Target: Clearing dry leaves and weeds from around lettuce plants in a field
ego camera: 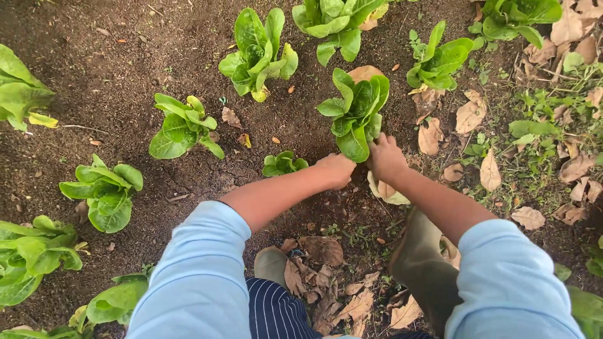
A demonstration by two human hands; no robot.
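Both hands are placed at the base of 1 lettuce (357, 113) rooted in the soil (125, 69) of the bed. The left hand (336, 169) is set low on the plant's left side, with its fingers curled together against the soil at the stem. The right hand (384, 157) is pressed to the lower right leaves, fingers bent inward; whether the stem is actually clamped cannot be told, since the fingertips are hidden under the foliage. Pale blue sleeves (201, 270) are pushed back above the forearms.

The lettuce stands upright, with dry brown leaves (433, 135) lying just beside it. A small seedling (282, 164) sits just beside the left wrist. 2 green boots (421, 263) are planted below the hands, among leaf litter.

Risks judged from this position:
- The outer leaves may be bruised or torn, because the grip appears to be taken on foliage rather than stem.
- The seedling may be crushed by the left forearm if it is lowered.
- Soil may be scattered onto neighbouring plants (257, 53) if the roots are disturbed abruptly.
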